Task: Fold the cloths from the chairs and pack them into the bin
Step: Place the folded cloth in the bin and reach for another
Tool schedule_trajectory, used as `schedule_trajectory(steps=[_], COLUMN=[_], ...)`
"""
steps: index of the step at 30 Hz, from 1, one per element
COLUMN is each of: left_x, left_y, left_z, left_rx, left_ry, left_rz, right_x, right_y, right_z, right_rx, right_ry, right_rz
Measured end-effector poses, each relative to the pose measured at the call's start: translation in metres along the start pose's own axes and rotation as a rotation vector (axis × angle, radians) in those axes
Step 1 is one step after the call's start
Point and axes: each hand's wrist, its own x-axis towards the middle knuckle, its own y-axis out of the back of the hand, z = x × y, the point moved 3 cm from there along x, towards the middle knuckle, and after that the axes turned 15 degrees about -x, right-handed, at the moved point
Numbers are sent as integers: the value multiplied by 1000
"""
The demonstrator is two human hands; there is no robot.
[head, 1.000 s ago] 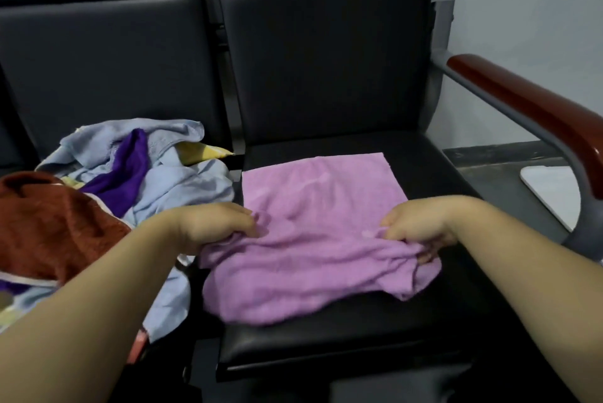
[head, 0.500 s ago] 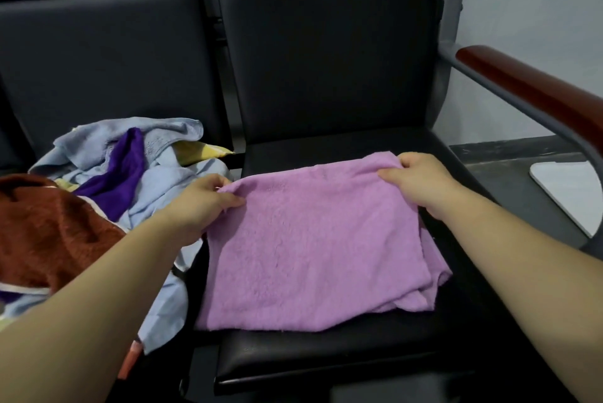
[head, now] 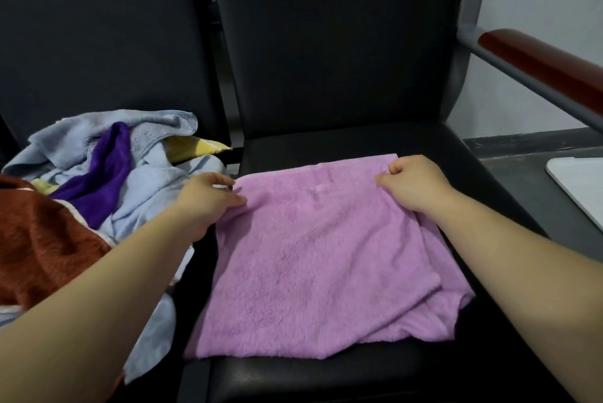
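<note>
1. A black padded chair (head: 342, 60) with a red-brown wooden armrest (head: 538, 66) serves as the folding surface. The bin named in the task is out of view.
2. A pink fleecy cloth (head: 319, 255) lies on the chair's seat, doubled over, and its lower layer shows rumpled at the near right. The step in hand appears to be the first fold of this cloth, with the far corners being matched. The next move likely calls for letting go, smoothing the top layer flat and squaring the stray near-right edge before folding across again.
3. On the neighbouring black chair (head: 98, 43) to the left, a loose heap of pale blue, purple, brown and yellow cloths (head: 98, 180) waits unfolded. The job therefore looks to be at an early stage.
4. Two bare forearms reach in from the near corners, well apart, one towards each far corner of the pink fleecy cloth.
5. The left hand (head: 205, 197) sits at the far left corner, just beside the heap. Its grip pinches the cloth between the thumb and the fingers above it.
6. The right hand (head: 414, 184) sits at the far right corner, knuckles up and fingers curled under. Its grip is clenched on the cloth's edge.
</note>
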Motion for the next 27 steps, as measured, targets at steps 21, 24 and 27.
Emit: schedule_trajectory(steps=[21,24,27], left_x=[40,45,47], left_y=[-32,-37,-39], left_z=[4,-5,-9], left_rx=[391,475,546], left_ry=[-434,-456,-496], left_rz=[88,75,48], right_x=[64,71,72], right_y=[-6,-8,-7], right_z=[22,23,23], right_rx=[-32,-70,-69], right_ry=[-86,-103,-116], right_rz=[246,236,234])
